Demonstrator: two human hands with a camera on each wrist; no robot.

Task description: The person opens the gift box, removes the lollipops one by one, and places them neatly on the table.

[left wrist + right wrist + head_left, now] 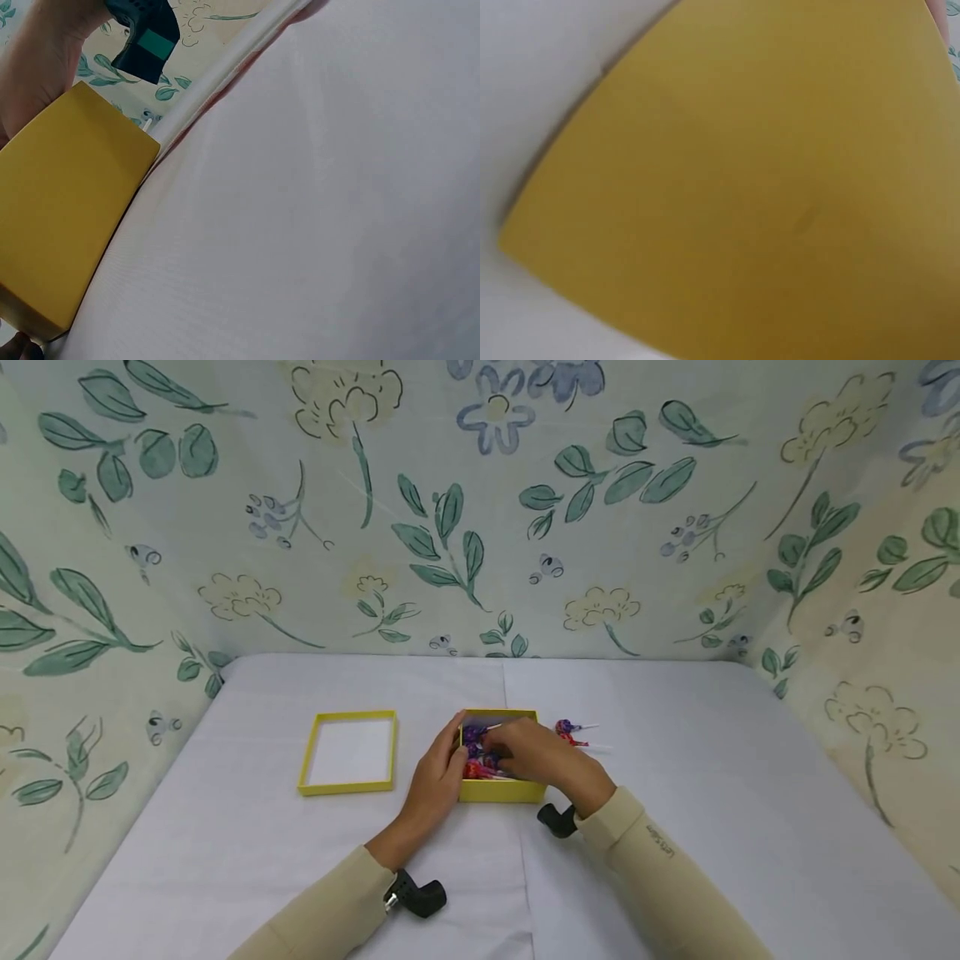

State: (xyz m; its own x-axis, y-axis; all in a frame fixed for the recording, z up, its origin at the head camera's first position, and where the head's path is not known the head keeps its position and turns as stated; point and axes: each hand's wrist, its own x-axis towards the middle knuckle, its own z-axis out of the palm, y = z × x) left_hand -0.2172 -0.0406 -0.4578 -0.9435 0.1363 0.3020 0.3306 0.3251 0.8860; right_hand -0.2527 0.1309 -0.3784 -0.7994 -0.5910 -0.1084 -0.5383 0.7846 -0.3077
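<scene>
A yellow box (501, 791) with no lid on it stands on the white cloth, with several lollipops (474, 770) in purple and red wrappers inside. My left hand (435, 777) holds the box by its left side, with the thumb at the rim. Over the box, my right hand (534, 752) reaches in with bent fingers, the fingertips down among the lollipops. I cannot tell whether they pinch one. The box's front wall (780, 180) fills most of the right wrist view. In the left wrist view the box (75, 202) appears at the left edge.
To the left lies a yellow-rimmed lid (347, 788) with its white inside up. Just right of the box are a purple lollipop (564, 726) and a red lollipop (573, 740), sticks pointing right. Flowered cloth (450, 527) hangs behind and at both sides.
</scene>
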